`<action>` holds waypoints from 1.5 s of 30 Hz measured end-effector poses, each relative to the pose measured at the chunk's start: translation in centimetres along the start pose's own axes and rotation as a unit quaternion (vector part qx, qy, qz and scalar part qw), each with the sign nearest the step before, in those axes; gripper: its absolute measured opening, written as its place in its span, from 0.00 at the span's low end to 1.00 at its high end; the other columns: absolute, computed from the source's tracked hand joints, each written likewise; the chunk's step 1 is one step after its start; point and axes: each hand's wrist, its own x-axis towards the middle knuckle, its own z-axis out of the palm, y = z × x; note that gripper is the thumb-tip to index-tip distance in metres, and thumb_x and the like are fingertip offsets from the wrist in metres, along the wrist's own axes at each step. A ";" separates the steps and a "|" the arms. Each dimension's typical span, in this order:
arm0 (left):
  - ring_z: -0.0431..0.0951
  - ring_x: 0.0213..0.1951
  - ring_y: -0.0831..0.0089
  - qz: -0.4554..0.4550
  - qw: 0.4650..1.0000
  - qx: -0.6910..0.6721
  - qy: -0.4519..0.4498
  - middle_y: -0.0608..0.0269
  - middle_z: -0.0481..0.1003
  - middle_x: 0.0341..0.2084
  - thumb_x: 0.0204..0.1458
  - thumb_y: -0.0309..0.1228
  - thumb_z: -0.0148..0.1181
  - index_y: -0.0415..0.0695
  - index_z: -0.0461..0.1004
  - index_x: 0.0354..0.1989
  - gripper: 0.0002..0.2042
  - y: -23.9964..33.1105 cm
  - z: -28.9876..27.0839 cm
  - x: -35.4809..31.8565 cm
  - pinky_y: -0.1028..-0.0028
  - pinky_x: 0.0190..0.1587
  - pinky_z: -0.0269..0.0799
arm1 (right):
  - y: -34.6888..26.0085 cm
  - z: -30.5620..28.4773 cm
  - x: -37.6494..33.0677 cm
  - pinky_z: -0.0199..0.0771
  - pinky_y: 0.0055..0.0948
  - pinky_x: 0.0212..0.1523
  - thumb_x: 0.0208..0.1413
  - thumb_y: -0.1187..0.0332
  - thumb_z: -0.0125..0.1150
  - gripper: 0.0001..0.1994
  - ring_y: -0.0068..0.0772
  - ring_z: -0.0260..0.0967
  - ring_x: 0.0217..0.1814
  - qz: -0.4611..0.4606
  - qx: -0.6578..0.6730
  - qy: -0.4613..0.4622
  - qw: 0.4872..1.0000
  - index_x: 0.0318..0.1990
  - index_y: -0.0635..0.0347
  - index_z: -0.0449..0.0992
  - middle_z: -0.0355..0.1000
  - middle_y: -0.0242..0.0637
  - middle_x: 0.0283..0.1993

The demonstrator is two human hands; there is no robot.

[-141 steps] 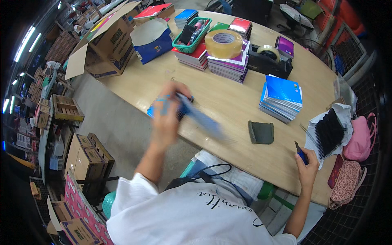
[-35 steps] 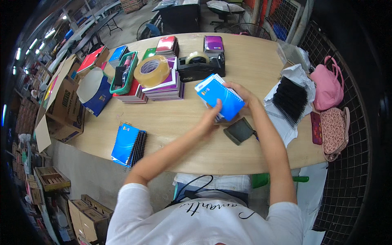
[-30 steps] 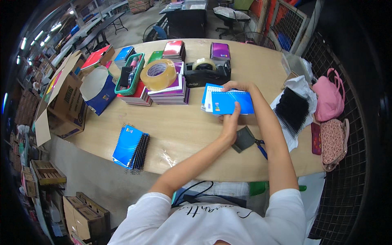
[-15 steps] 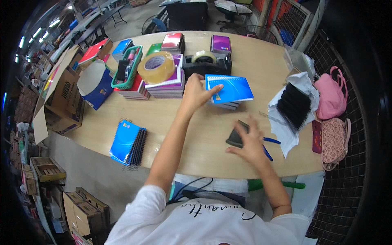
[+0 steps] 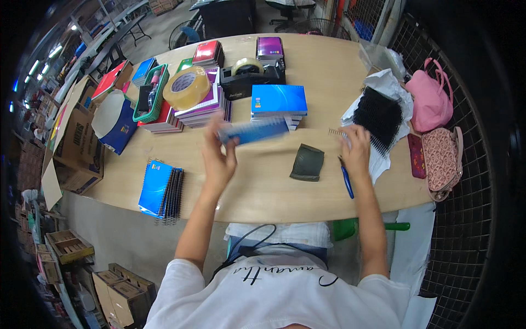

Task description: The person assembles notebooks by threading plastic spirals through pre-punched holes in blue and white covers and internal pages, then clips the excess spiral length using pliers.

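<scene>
A blue notebook (image 5: 253,131) is clamped in the left hand (image 5: 218,159), raised off the table (image 5: 263,189) and blurred; its long axis runs left to right, extending from the fingers toward the right hand (image 5: 356,151). The hands are held well apart. The right hand is pressed on a black spiral coil (image 5: 338,132) beside the pile of black coils (image 5: 378,118); whether it is gripped cannot be told. The coil lies nearer the right hand, its axis roughly parallel to the notebook

left hand (image 5: 218,159) lifted blue notebook (image 5: 253,131) off stack (blurred); right hand (image 5: 356,149) moved to black spirals (image 5: 379,116).
</scene>
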 end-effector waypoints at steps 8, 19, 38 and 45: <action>0.72 0.44 0.58 -0.128 0.977 0.033 -0.167 0.53 0.68 0.39 0.45 0.12 0.57 0.41 0.74 0.43 0.16 0.7 0.9 -6.4 0.68 0.49 0.67 | 0.6 -0.5 3.1 0.66 0.41 0.44 0.52 0.75 0.58 0.07 0.49 0.68 0.44 -0.045 -0.091 -0.021 0.995 0.39 0.60 0.72 0.71 0.46 0.39; 0.68 0.44 0.58 -0.166 0.973 0.027 -0.156 0.53 0.66 0.39 0.44 0.22 0.66 0.41 0.73 0.41 0.15 -0.1 0.1 -6.3 0.67 0.46 0.67 | -8.2 0.1 -2.5 0.72 0.41 0.37 0.50 0.68 0.64 0.18 0.45 0.72 0.37 -0.045 -0.102 -0.129 0.985 0.50 0.55 0.74 0.66 0.42 0.38; 0.67 0.39 0.61 -0.139 0.977 0.021 -0.160 0.56 0.65 0.34 0.45 0.24 0.67 0.38 0.71 0.35 0.12 1.7 2.7 -7.4 0.67 0.40 0.65 | -9.0 -3.0 -3.2 0.69 0.26 0.34 0.50 0.76 0.64 0.08 0.29 0.69 0.33 0.081 0.310 -0.178 0.930 0.39 0.64 0.79 0.76 0.37 0.34; 0.65 0.40 0.62 -0.143 0.978 0.019 -0.148 0.57 0.64 0.35 0.45 0.24 0.67 0.39 0.69 0.35 0.13 1.9 3.0 -7.6 0.68 0.42 0.64 | -9.0 -3.0 -3.0 0.70 0.28 0.35 0.49 0.77 0.64 0.07 0.31 0.70 0.37 -0.047 0.294 -0.156 0.942 0.37 0.64 0.79 0.77 0.38 0.35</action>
